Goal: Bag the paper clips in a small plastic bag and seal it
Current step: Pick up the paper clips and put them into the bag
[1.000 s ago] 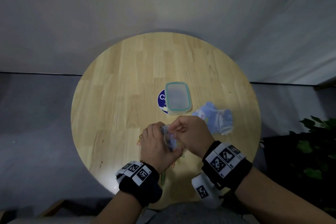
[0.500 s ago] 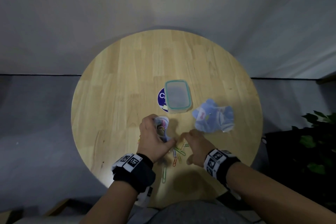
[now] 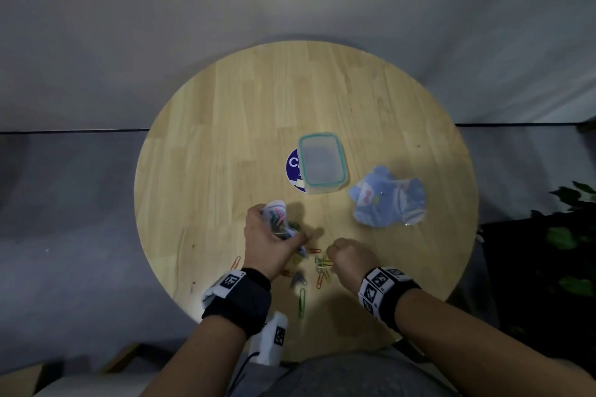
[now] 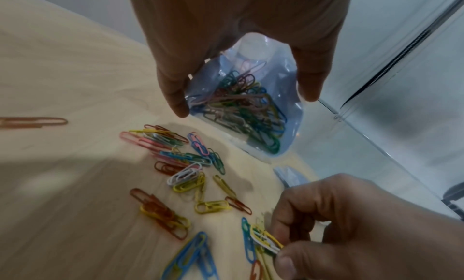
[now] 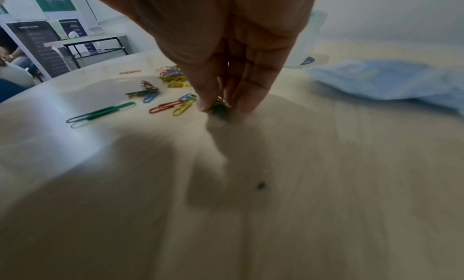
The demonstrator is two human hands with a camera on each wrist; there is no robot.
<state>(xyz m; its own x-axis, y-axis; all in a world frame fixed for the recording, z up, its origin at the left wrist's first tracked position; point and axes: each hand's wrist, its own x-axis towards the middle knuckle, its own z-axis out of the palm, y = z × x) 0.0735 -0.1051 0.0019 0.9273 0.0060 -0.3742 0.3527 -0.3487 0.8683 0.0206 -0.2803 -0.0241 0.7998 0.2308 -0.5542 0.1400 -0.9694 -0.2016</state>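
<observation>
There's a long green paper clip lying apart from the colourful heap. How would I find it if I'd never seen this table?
Start at the round wooden table and go to its near edge, between the person's two wrists. There the long green paper clip lies alone, nearer the edge than the mixed heap of small clips. It looks clearly longer than those small clips and touches none of them.

One round wooden counter (image 3: 245,126) carried everything. Two hands were over it: the left hand (image 3: 269,240) and the right hand (image 3: 350,256). There was one small plastic bag (image 4: 247,103) holding many paper clips, too tangled to count. Roughly two dozen loose paper clips (image 4: 185,165) lay scattered. One lidded plastic box (image 3: 322,163), one round blue sticker (image 3: 293,164) and one crumpled blue packet (image 3: 388,196) lay farther back.
</observation>
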